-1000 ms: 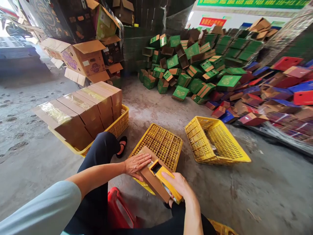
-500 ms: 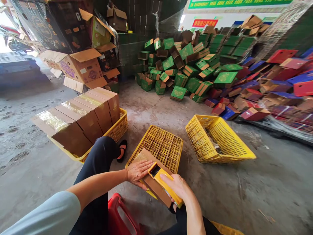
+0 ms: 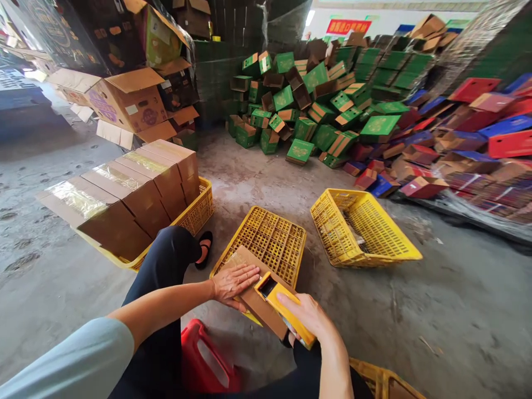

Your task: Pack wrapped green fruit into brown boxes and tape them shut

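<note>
A cardboard box (image 3: 262, 307) lies on the upturned yellow crate (image 3: 270, 233) in front of me. My left hand (image 3: 236, 284) rests flat on its upper side, fingers stretched out. In my right hand (image 3: 310, 317) is a yellow tape dispenser (image 3: 279, 300), held along the right part of the box. The dispenser's dark, open end points toward my left fingertips. Any tape under it is hidden. At my left, several taped cardboard boxes (image 3: 128, 185) stand in a row inside another yellow crate (image 3: 203, 205).
A tilted yellow crate (image 3: 382, 227) with something dark inside stands to the right. My knees flank the work, above a red plastic stool (image 3: 208, 360). Another yellow crate (image 3: 369, 374) shows at the bottom. Heaps of green boxes (image 3: 301, 151) and red and blue boxes (image 3: 424, 187) lie behind.
My right hand and the tape dispenser have shifted slightly to the right along the box, away from my left hand. The whole view has tipped down a little.
</note>
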`<control>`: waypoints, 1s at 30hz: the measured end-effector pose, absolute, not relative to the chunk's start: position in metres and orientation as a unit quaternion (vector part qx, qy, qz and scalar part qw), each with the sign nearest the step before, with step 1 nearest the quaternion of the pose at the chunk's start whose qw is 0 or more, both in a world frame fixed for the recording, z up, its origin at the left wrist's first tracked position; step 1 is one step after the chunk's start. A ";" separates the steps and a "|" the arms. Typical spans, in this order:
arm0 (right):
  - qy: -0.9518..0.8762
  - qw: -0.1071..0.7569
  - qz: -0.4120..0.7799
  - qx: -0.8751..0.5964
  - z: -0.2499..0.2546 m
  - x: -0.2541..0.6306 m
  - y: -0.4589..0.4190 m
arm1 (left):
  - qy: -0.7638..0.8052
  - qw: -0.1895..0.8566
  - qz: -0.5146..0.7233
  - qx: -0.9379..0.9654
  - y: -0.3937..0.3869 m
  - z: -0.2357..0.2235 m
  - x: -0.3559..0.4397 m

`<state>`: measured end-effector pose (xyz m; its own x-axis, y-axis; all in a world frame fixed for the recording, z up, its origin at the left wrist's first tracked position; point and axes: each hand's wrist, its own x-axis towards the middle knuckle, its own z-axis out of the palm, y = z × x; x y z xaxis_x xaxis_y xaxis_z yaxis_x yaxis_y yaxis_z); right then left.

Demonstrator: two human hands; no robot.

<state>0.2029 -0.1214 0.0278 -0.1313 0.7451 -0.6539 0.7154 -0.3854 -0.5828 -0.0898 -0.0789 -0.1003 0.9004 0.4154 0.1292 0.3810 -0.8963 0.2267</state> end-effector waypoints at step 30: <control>-0.494 0.013 0.534 -0.686 0.036 0.218 -0.139 | 0.184 0.121 0.125 0.967 -0.083 -0.112 -0.070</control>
